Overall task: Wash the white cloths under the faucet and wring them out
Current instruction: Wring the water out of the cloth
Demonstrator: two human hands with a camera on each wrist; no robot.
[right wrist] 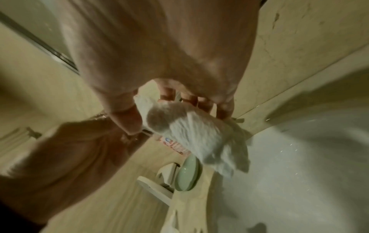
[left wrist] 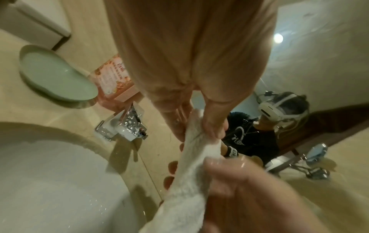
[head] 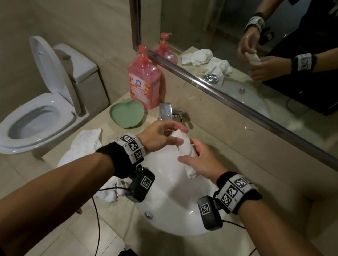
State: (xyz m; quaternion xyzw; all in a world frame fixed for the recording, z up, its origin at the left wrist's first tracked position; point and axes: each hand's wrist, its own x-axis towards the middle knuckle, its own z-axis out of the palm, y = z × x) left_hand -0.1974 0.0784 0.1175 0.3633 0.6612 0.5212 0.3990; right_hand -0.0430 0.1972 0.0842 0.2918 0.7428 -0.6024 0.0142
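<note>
I held the rolled cloth (head: pixel 184 150) over the sink (head: pixel 166 196), its long axis running from far left to near right. My left hand (head: pixel 158 136) pinched the far end; my right hand (head: pixel 200 160) gripped the near end, ready to twist.

Nothing I can really read from here. The pink soap bottle (head: pixel 144 80) at the back left corner of the surface has a label with a round blue logo and lines of print, all too small and blurry. My wristbands (head: pixel 133 147) only carry black-and-white square code markers, no letters.
</note>
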